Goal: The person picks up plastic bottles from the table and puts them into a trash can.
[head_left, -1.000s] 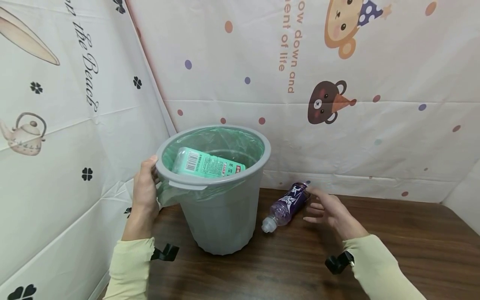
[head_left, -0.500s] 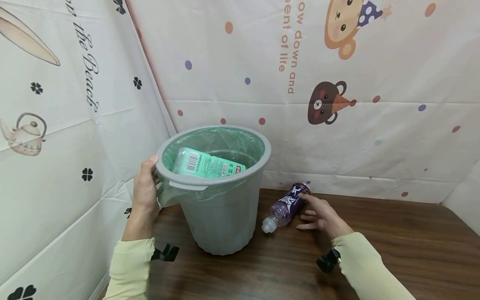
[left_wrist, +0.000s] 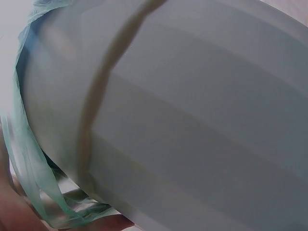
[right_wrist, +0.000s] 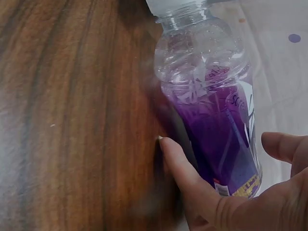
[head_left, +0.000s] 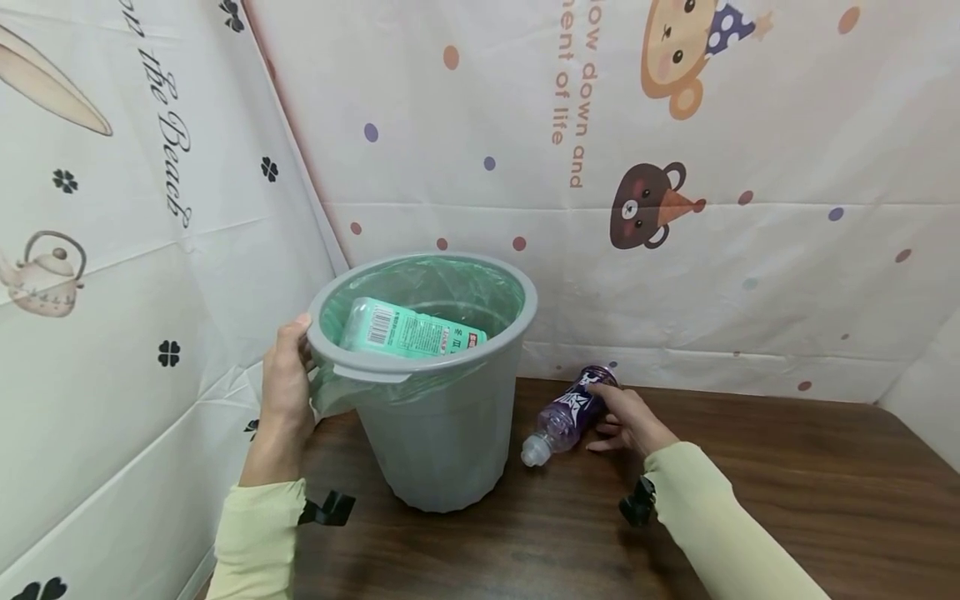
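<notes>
My left hand (head_left: pixel 287 379) grips the rim of a grey trash bin (head_left: pixel 442 433), left of the middle in the head view. A green plastic liner (left_wrist: pixel 29 159) is bunched at its fingers in the left wrist view. Inside the bin leans a clear bottle with a mint-green label (head_left: pixel 416 330), its lower part hidden. To the bin's right lies a purple-labelled drink bottle (head_left: pixel 558 423) with a whitish cap. My right hand (head_left: pixel 630 419) is at that bottle's base end. In the right wrist view its fingers (right_wrist: pixel 185 175) straddle the bottle, spread on either side.
The dark wooden tabletop (head_left: pixel 765 467) extends to the right and toward the front. Printed white cloth (head_left: pixel 720 292) hangs behind it and along the left side, close to the bin.
My right hand has moved left and come around the purple-labelled bottle, which has stayed in place. The left hand keeps its hold on the bin; the head view has shifted slightly.
</notes>
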Tool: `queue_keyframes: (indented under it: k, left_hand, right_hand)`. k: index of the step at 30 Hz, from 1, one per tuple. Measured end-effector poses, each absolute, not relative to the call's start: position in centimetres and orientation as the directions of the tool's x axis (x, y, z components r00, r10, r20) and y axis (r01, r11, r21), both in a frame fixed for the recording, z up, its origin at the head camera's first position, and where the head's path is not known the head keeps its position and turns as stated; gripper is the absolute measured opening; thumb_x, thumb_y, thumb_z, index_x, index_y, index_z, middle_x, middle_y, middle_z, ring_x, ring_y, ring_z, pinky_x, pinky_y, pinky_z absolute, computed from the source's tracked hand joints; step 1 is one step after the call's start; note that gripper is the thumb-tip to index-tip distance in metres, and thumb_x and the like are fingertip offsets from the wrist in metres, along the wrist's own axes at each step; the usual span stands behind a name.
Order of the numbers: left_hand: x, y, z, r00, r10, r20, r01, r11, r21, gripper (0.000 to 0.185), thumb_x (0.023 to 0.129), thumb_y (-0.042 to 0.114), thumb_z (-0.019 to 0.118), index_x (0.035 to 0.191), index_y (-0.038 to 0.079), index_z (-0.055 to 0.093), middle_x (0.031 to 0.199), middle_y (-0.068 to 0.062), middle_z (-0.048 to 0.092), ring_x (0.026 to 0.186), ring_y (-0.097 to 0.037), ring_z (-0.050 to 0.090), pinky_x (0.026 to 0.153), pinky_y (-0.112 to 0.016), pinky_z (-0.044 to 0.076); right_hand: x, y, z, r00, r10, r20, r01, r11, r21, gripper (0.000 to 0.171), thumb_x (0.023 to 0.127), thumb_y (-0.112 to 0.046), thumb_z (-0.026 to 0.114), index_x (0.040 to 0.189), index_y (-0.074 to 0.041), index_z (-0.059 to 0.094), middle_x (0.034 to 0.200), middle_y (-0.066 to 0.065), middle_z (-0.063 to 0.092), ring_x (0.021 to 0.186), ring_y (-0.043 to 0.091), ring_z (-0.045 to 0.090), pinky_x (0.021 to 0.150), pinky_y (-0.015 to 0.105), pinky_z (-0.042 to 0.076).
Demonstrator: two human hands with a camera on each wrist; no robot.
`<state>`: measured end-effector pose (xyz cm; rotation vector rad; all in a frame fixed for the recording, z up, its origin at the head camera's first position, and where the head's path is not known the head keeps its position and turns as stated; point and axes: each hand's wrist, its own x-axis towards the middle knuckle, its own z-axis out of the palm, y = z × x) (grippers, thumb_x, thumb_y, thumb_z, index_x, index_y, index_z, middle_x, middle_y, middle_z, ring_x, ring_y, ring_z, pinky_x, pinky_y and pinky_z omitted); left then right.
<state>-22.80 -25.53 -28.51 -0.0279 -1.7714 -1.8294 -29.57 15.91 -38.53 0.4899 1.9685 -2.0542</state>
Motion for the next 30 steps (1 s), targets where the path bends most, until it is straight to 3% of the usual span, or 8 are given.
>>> queue_keyframes:
  k: [7,13,24,30]
  left_hand:
    - [-22.8,-25.6,-28.5,-0.824,-0.389,0.413,0.423,0.062,0.904,0.042,0.110,0.045,0.043,0.102,0.019,0.075,0.097,0.006,0.070,0.107,-0.016,0.054,0.100,-0.038,0.027]
    - [-22.8,-25.6,-28.5,-0.824,-0.390,0.411,0.422,0.061,0.905,0.042,0.110,0.045,0.044,0.100,0.019,0.075,0.096,0.006,0.070,0.107,-0.016,0.054,0.100,-0.038,0.027]
    - [-22.8,-25.5,-28.6,-0.829,-0.381,0.410,0.424,0.051,0.904,0.042,0.110,0.044,0.044,0.097,0.019,0.075,0.093,0.006,0.070,0.104,-0.017,0.054,0.098,-0.038,0.028]
    - [-22.9,-25.5,-28.7,-0.829,-0.379,0.411,0.428,0.044,0.903,0.042,0.110,0.044,0.044,0.096,0.018,0.074,0.092,0.006,0.069,0.101,-0.017,0.054,0.098,-0.037,0.027]
  right_hand:
    - [-30.5,15.4,-38.5,-0.890,0.093,-0.447,0.445,-0.039,-0.895,0.096,0.104,-0.035,0.061,0.165,0.002,-0.003,0.157,0.049,0.010,0.140,0.062,0.033,0.084,0.061,0.058]
    - [-31.0,15.2,-38.5,-0.867,0.165,-0.469,0.478,0.012,-0.878,0.107,0.099,-0.039,0.067,0.161,0.007,-0.007,0.154,0.046,0.019,0.135,0.059,0.041,0.072,0.055,0.061]
    - [-31.5,15.1,-38.5,-0.859,0.159,-0.486,0.501,0.074,-0.862,0.109,0.101,-0.040,0.066,0.156,0.011,-0.014,0.155,0.048,0.018,0.140,0.060,0.037,0.088,0.058,0.057]
    - [-31.5,15.3,-38.7,-0.861,0.147,-0.487,0.497,0.039,-0.867,0.096,0.101,-0.034,0.064,0.161,0.009,0.001,0.153,0.045,0.025,0.136,0.057,0.041,0.085,0.058,0.058]
